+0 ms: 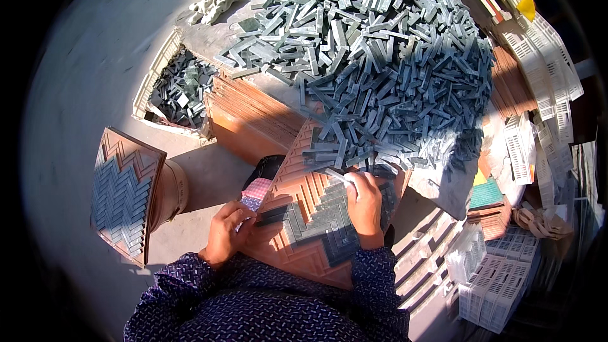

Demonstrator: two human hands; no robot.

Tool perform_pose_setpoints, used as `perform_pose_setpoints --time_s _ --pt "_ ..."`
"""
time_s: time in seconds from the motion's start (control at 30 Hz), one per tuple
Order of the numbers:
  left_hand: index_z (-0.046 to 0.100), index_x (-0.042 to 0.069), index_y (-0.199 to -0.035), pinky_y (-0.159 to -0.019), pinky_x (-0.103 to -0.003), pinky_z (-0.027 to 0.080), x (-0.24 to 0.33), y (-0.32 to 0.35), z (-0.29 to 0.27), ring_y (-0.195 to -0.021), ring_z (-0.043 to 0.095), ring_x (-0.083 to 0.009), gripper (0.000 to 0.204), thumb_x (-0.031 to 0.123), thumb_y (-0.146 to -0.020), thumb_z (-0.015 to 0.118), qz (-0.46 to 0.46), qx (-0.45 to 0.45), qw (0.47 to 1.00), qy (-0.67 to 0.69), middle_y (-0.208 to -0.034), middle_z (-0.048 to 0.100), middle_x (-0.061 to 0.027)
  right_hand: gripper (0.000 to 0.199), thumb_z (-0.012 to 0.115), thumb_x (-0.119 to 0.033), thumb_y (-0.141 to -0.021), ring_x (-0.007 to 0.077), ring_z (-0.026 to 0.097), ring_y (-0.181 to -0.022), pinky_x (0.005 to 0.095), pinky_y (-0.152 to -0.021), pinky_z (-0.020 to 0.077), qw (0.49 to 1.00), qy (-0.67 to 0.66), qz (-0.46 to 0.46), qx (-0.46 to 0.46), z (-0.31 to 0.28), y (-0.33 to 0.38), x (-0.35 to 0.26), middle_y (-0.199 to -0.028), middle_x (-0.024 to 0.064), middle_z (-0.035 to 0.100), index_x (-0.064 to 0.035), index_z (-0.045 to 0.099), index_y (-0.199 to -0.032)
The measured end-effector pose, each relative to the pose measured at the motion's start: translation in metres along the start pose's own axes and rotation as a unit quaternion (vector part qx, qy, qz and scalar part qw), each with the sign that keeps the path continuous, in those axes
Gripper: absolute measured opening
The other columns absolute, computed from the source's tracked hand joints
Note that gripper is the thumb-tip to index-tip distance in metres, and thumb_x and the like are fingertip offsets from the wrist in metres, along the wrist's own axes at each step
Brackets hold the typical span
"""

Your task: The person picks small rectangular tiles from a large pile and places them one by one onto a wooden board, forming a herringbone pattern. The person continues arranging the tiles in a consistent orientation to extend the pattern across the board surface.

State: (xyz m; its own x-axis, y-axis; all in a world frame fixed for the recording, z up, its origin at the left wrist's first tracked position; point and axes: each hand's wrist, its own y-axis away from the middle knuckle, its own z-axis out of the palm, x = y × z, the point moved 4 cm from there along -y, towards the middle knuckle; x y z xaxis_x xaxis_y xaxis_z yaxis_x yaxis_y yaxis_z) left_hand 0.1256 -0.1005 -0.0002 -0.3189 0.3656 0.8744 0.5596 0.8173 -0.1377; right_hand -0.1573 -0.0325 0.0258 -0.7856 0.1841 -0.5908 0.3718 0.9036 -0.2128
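Observation:
An orange grooved tray (328, 275) lies slanted in front of me, partly filled with dark grey stone strips (335, 215) in a herringbone pattern. Over its right part, my right hand (364, 209) pinches a pale stone strip (339, 176) between thumb and fingers. Closed fingers of my left hand (229, 227) rest at the tray's left edge; what they hold, if anything, is hidden. Just beyond them shows a pink checkered cloth (256, 191). The tray's far edge lies against a large heap of loose grey stone strips (392, 69).
At left, a filled herringbone tray (123, 196) rests on a round stand (174, 190). Behind it is a cream crate (147, 92) of dark pieces, beside stacked orange trays (247, 120). White gloves (214, 5) lie far left on the table. White plastic baskets (497, 288) are stacked at right.

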Motion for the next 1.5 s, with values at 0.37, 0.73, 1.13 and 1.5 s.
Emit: perform_pose_setpoints --time_s 0.37,0.73,1.13,1.5 --pt "0.066 0.003 -0.095 -0.070 -0.038 0.052 0.007 0.013 0.009 -0.082 0.061 -0.0294 0.025 0.002 -0.071 0.071 0.128 -0.036 0.983 -0.128 -0.091 0.062 -0.0101 0.014 0.060 0.000 -0.083 0.0255 0.061 -0.073 0.0321 -0.065 0.0489 0.986 -0.144 -0.017 -0.079 0.030 0.022 -0.040 -0.089 0.0116 0.060 -0.0016 0.061 -0.097" --pt "0.066 0.003 -0.092 -0.071 -0.035 0.051 -0.007 0.009 0.002 -0.080 0.063 -0.0278 0.020 -0.003 -0.073 0.070 0.005 -0.016 1.000 0.017 -0.087 0.063 -0.0108 0.020 0.064 0.002 -0.075 0.0306 0.060 -0.084 0.0374 -0.071 0.0503 0.982 -0.107 -0.123 -0.097 0.054 0.015 -0.060 -0.097 0.0106 0.058 -0.0020 0.059 -0.093" --pt "0.063 0.002 -0.091 -0.069 -0.037 0.049 0.006 -0.022 0.026 -0.079 0.059 -0.0320 0.022 0.001 -0.070 0.069 0.053 0.006 0.997 -0.065 -0.087 0.061 -0.0119 0.013 0.062 0.001 -0.078 0.0326 0.059 -0.083 0.0393 -0.072 0.0485 0.989 -0.107 -0.081 -0.058 0.069 0.030 -0.062 -0.096 0.0124 0.059 -0.0009 0.058 -0.090" --pt "0.063 0.003 -0.082 -0.067 -0.038 0.050 0.005 -0.023 0.029 -0.076 0.060 -0.0318 0.014 -0.002 -0.070 0.068 0.061 0.041 0.996 -0.056 -0.081 0.061 -0.0114 0.011 0.066 -0.005 -0.078 0.0317 0.062 -0.086 0.0384 -0.076 0.0499 0.990 -0.136 -0.031 -0.011 0.049 0.020 -0.063 -0.093 0.0134 0.064 -0.0011 0.062 -0.088"
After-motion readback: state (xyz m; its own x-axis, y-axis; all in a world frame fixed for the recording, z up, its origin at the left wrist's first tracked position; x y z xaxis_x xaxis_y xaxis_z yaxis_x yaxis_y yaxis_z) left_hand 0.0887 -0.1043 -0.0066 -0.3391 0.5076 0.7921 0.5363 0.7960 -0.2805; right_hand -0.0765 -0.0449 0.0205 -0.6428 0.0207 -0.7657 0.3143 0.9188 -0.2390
